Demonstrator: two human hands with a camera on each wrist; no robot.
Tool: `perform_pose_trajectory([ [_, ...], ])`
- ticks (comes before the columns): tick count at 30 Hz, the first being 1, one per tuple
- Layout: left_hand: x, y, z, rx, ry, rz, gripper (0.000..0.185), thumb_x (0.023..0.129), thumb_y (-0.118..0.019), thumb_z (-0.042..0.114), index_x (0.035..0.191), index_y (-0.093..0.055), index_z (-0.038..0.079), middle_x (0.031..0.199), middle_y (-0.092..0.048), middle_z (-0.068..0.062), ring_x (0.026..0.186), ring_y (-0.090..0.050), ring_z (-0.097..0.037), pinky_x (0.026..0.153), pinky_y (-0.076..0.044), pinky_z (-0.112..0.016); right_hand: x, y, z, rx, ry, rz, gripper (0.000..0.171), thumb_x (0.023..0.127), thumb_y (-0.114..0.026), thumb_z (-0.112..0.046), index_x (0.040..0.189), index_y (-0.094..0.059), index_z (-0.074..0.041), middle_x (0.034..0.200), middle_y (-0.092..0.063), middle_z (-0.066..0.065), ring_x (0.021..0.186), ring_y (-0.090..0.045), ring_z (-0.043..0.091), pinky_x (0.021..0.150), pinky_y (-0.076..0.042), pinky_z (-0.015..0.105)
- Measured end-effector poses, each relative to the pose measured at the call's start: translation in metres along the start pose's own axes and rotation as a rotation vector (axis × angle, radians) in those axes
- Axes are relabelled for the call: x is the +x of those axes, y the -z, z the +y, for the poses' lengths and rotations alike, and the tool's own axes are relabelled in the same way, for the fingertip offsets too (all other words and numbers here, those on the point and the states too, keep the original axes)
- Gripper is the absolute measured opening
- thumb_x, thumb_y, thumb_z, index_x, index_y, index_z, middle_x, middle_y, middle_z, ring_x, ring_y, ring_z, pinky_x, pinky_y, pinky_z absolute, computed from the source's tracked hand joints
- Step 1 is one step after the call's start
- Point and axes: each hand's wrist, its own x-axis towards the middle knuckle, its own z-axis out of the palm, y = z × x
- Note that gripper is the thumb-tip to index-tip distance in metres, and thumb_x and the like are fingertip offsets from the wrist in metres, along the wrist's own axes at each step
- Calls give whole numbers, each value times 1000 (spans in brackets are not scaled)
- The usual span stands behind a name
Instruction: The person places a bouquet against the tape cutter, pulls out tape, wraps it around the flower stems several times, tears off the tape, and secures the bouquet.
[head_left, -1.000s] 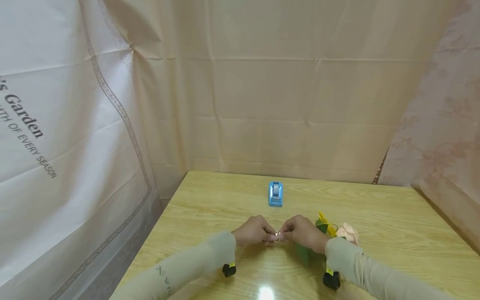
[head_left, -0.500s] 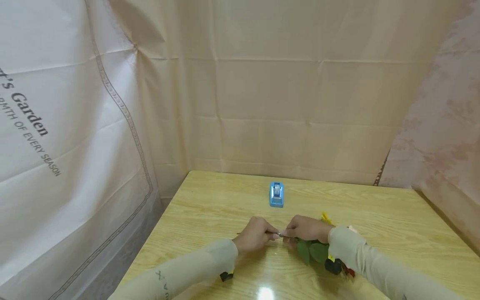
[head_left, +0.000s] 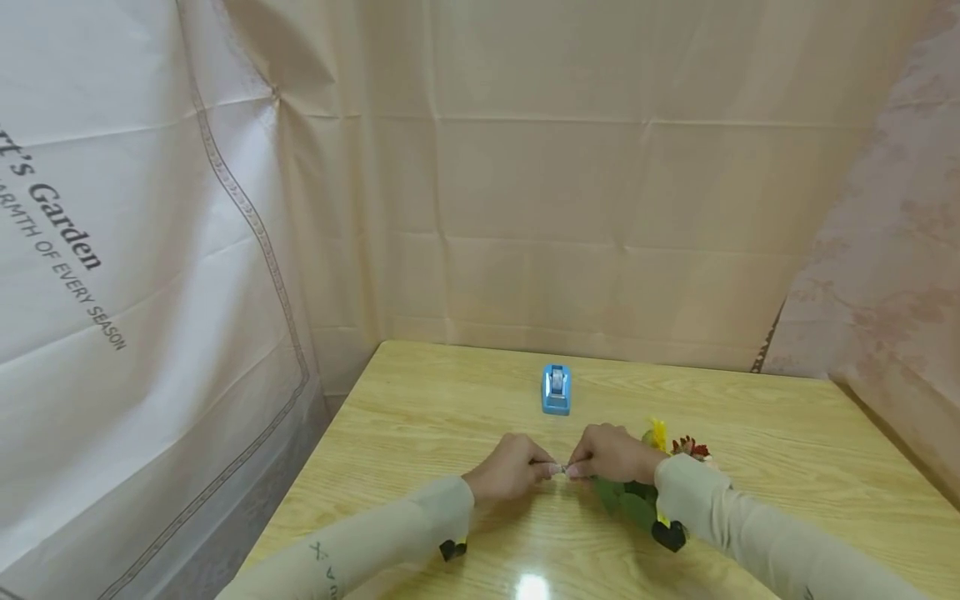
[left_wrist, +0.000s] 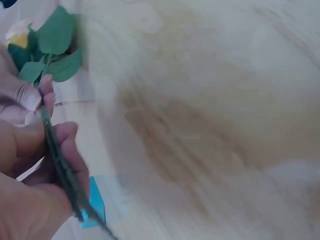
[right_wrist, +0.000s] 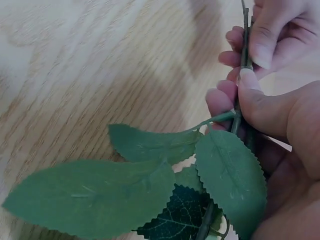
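Observation:
Over the wooden table (head_left: 787,450), my two hands meet at the thin green stems (head_left: 562,468) of a small bunch of artificial flowers. The left hand (head_left: 543,469) pinches the stems' (left_wrist: 57,160) free end. The right hand (head_left: 579,468) pinches the stems (right_wrist: 235,117) just beside it, where the leaves (right_wrist: 150,170) begin. The leaves (head_left: 622,497) lie under my right wrist. A yellow flower (head_left: 657,433) and a red flower (head_left: 691,447) show behind that wrist.
A blue tape dispenser (head_left: 556,388) stands on the table beyond the hands, also seen in the left wrist view (left_wrist: 95,202). Draped cloth walls close the table's left, back and right sides. The table's left edge (head_left: 315,467) is near my left arm.
The hands stayed together on the stems. The bunch turned under my right wrist: the pale pink flower seen a second ago is hidden, and a red flower now shows beside the yellow one.

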Motion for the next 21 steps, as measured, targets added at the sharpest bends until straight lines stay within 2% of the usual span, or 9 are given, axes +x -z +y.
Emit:
perform_pose_trajectory([
  [1,0,1,-1,-2,13,-12,19,101,-66,14,106,-80,2,98,-78,-5,80,-72,-8,67,-55,-18,0,-1,0,-32,8,12,17,97,-71,-20,85,-83,-14,72,-73,-5,64,-56,8,82,-42,57],
  [3,1,4,-2,-5,43,-45,21,103,-64,15,103,-80,2,91,-78,-3,71,-67,-6,62,-52,-18,0,-2,1,-86,34,37,16,97,-72,-21,87,-84,-17,70,-72,-9,69,-60,6,87,-37,64],
  [7,4,7,-4,-48,123,-107,23,104,-62,15,98,-80,2,78,-72,-1,59,-55,-8,55,-47,-19,0,-7,4,-170,100,101,14,96,-74,-21,88,-84,-17,67,-70,-13,67,-55,0,80,-33,51],
  [10,6,9,-4,-155,189,-147,26,105,-61,15,96,-78,-2,78,-72,-5,63,-63,-13,61,-54,-24,0,-13,7,-238,152,166,10,94,-76,-19,90,-85,-16,72,-73,-13,68,-56,-3,77,-32,44],
  [13,7,10,-4,-262,243,-175,30,107,-58,17,95,-76,-4,79,-72,-10,67,-68,-18,67,-60,-31,-1,-18,10,-295,192,238,7,92,-79,-16,94,-84,-13,81,-76,-10,74,-62,-3,79,-35,44],
  [16,8,10,-4,-304,263,-179,30,106,-59,17,92,-76,-3,76,-72,-13,65,-68,-19,66,-60,-34,-4,-21,9,-345,232,307,8,90,-80,-15,96,-84,-11,84,-77,-8,76,-66,-1,80,-37,43],
  [21,10,9,-5,-245,246,-128,22,101,-68,14,87,-79,1,78,-74,-5,65,-68,-16,66,-59,-30,-7,-24,7,-397,259,359,10,89,-81,-15,98,-84,-10,80,-74,-10,74,-62,1,76,-34,40],
])
